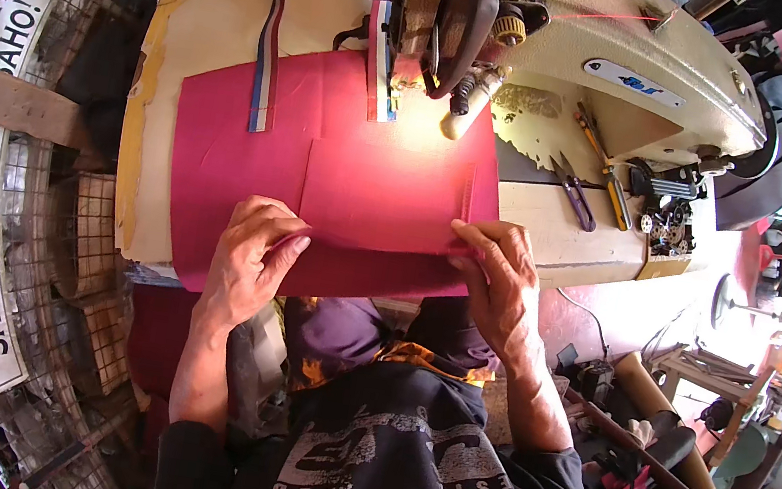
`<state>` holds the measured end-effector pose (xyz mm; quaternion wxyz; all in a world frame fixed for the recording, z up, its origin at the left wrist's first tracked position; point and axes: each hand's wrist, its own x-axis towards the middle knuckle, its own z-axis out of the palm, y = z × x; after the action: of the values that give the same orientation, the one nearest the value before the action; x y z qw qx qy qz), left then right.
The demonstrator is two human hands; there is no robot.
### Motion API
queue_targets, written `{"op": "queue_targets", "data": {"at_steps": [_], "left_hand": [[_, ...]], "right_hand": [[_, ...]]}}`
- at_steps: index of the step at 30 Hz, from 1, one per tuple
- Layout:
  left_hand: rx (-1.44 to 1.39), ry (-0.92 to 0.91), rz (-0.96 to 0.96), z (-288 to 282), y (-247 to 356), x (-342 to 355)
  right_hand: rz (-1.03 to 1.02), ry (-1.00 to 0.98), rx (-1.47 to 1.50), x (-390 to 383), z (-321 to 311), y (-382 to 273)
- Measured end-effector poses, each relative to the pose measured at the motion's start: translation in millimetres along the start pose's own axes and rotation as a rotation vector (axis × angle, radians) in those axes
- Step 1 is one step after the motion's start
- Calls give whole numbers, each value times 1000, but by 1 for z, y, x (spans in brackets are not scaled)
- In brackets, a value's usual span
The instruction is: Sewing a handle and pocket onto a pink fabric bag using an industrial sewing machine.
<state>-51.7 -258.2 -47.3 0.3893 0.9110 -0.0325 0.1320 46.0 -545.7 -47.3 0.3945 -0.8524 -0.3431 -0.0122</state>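
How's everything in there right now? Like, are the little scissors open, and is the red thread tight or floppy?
Left hand: pinching fabric
Right hand: touching fabric, grip unclear
Pink fabric: spread out, near edge held up
Striped strap: curved, one end on fabric
Red thread: tight
Little scissors: lying down, blades look slightly apart
Sewing machine: running or stopped, can't tell

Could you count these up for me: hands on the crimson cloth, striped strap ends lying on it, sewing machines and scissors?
Hands on the crimson cloth: 2 (left hand, right hand)
Striped strap ends: 2
Sewing machine: 1
Scissors: 1
Total: 6
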Motion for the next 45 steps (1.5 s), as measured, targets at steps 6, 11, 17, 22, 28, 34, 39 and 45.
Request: {"op": "queue_targets", "data": {"at_steps": [6, 11, 17, 22, 28, 34, 39, 45], "left_hand": [[119, 126, -135, 16, 5, 14], [311, 159, -51, 24, 7, 26], [395, 209, -86, 30, 5, 31], [456, 219, -104, 35, 5, 30], [479, 214, -154, 39, 5, 32], [434, 228, -210, 40, 2, 26], [361, 236, -182, 37, 5, 23], [394, 232, -137, 40, 7, 24]], "right_hand": [[217, 119, 61, 12, 12, 1], [338, 220, 58, 18, 17, -5], [113, 226, -281, 15, 33, 7], [73, 283, -352, 19, 36, 6], [113, 228, -340, 21, 32, 8], [86, 187, -355, 26, 29, 7], [69, 133, -448, 25, 27, 5], [101, 143, -441, 27, 28, 1]]}}
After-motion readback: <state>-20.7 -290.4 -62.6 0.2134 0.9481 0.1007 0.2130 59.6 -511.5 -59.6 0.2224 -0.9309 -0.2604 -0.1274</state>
